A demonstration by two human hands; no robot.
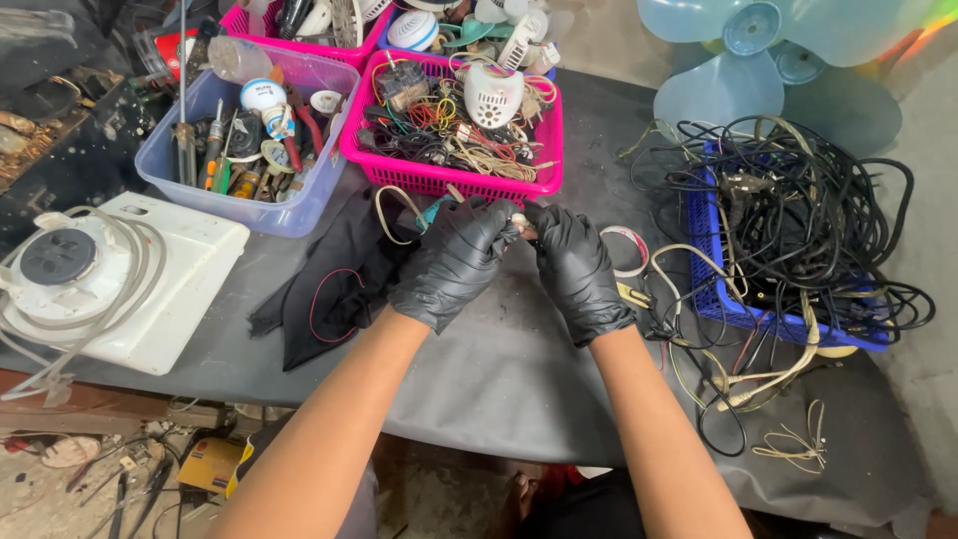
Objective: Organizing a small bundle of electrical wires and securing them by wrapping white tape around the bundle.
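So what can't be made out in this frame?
- Small pale part between the left hand and right hand: head view, mostly covered by the gloved fingers, kind unclear.
- Teal-handled tool: its working end is hidden behind the left hand.
- Blue crate: its inside is buried under black cables.
- Blue fan blade: cut off by the top edge.
- Pink basket: the tangled wires inside are too small to tell apart.
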